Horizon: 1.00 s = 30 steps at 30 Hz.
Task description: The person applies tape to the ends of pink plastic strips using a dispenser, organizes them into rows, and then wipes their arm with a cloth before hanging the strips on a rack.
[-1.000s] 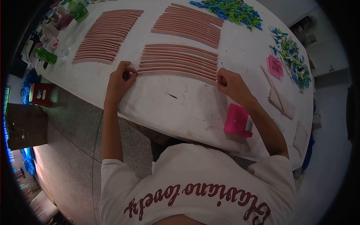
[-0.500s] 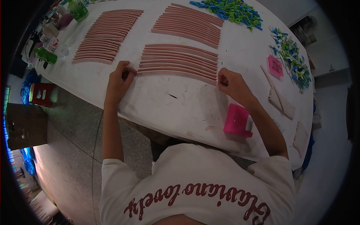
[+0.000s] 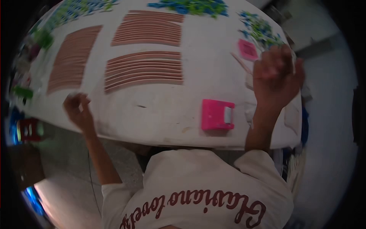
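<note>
My left hand (image 3: 78, 110) hovers near the table's front left edge, its fingers loosely curled and apart with nothing visible in them. It is just below the left group of dusty-pink curved strips (image 3: 74, 59). My right hand (image 3: 278, 78) is raised over the right end of the table and smeared by motion; I cannot tell whether it grips anything. A front middle group of pink strips (image 3: 145, 70) lies side by side between my hands, with another group of strips (image 3: 148, 30) behind it. Pale strips (image 3: 249, 81) lie partly hidden beside my right wrist.
A bright pink tape dispenser (image 3: 215, 114) stands near the front edge. A small pink tray (image 3: 248, 49) lies at the right. Blue and green clips (image 3: 190, 7) are heaped at the back, with more clips (image 3: 259, 28) at the right. Bottles (image 3: 42, 38) crowd the left edge.
Both hands have left the ends of the front strip group: the left drew back toward me, the right swung up and right. The camera view has turned right; the strips stay laid out.
</note>
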Each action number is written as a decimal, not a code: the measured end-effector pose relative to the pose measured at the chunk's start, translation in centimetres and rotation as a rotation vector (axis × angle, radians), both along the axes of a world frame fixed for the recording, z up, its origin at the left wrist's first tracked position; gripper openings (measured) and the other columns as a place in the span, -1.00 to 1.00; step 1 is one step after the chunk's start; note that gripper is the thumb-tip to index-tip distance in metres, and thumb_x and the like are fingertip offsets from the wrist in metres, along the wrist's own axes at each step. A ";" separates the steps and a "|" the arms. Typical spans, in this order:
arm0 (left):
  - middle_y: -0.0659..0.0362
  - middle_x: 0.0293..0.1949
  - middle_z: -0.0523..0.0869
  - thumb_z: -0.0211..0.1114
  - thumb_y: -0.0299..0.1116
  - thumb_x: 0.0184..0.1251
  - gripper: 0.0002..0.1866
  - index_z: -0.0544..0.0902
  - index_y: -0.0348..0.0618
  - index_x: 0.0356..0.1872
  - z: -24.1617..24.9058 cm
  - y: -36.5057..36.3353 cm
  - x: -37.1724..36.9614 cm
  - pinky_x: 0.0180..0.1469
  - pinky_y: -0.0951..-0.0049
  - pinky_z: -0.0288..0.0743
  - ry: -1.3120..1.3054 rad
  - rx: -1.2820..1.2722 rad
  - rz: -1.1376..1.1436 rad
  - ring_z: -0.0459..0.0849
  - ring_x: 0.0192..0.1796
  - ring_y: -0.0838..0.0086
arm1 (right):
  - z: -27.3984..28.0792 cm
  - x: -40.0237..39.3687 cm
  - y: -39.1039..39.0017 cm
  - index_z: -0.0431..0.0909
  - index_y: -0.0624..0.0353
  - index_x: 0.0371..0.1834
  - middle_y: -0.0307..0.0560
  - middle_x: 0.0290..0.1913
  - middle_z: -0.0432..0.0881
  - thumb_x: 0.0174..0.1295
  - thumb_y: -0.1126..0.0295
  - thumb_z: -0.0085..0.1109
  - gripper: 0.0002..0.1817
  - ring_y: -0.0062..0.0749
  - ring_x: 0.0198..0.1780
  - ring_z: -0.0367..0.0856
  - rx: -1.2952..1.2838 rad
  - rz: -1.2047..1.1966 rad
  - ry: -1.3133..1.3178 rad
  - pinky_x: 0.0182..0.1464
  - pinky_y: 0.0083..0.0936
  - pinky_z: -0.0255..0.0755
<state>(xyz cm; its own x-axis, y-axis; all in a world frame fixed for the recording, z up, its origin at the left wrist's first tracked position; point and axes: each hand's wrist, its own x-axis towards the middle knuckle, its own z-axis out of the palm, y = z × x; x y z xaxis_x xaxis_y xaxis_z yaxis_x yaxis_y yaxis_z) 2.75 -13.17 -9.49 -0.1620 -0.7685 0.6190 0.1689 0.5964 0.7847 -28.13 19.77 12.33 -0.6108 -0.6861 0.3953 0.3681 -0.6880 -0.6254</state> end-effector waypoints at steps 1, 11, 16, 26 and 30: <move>0.07 -0.36 0.64 0.22 -0.65 0.32 -0.68 0.40 -0.28 0.05 1.2 1.3 -0.3 -0.31 0.48 0.54 0.113 -0.021 -0.001 0.57 -0.39 0.47 | 1.9 -0.1 2.6 0.48 0.21 -0.27 -0.17 -0.48 0.52 0.35 0.46 0.08 -0.93 -0.46 -0.50 0.52 0.031 -0.103 0.023 -0.33 -0.41 0.52; 0.05 -0.39 0.60 0.17 -0.55 0.33 -0.67 0.33 -0.23 0.07 10.4 25.6 -9.9 -0.34 0.41 0.46 0.247 0.079 -1.143 0.55 -0.44 0.40 | 3.3 3.2 19.8 0.24 -0.05 -0.72 -0.41 -0.69 0.14 0.37 0.28 0.00 -0.58 -0.66 -0.63 0.06 -1.183 -0.035 -0.121 -0.56 -0.56 0.03; -0.02 -0.16 0.66 0.28 -0.53 0.29 -0.55 0.37 -0.23 0.17 7.9 35.5 -15.1 -0.04 0.35 0.53 -0.132 0.365 -1.438 0.68 -0.14 0.27 | 2.3 3.6 25.4 0.19 -0.08 -0.75 -0.45 -0.72 0.08 0.36 0.16 0.03 -0.52 -0.70 -0.67 -0.01 -1.178 -0.299 -0.001 -0.58 -0.67 -0.10; -0.08 -0.04 0.63 0.28 -0.58 0.07 -0.42 0.45 -0.11 0.22 2.2 46.0 -29.6 0.11 0.04 0.42 -0.824 -0.450 -0.678 0.56 0.11 -0.02 | -1.7 0.5 33.9 0.21 -0.08 -0.77 -0.46 -0.73 0.08 0.33 0.11 0.05 -0.52 -0.72 -0.69 -0.05 -1.178 -0.366 -0.054 -0.59 -0.65 -0.19; -0.02 -0.13 0.68 0.27 -0.62 0.13 -0.47 0.46 -0.15 0.19 3.7 45.3 -29.7 -0.01 0.19 0.53 -0.713 0.009 -1.121 0.68 -0.09 0.16 | -3.8 -1.1 33.9 0.16 -0.09 -0.76 -0.46 -0.72 0.06 0.30 0.13 0.07 -0.52 -0.70 -0.68 -0.08 -1.164 -0.314 -0.132 -0.59 -0.61 -0.20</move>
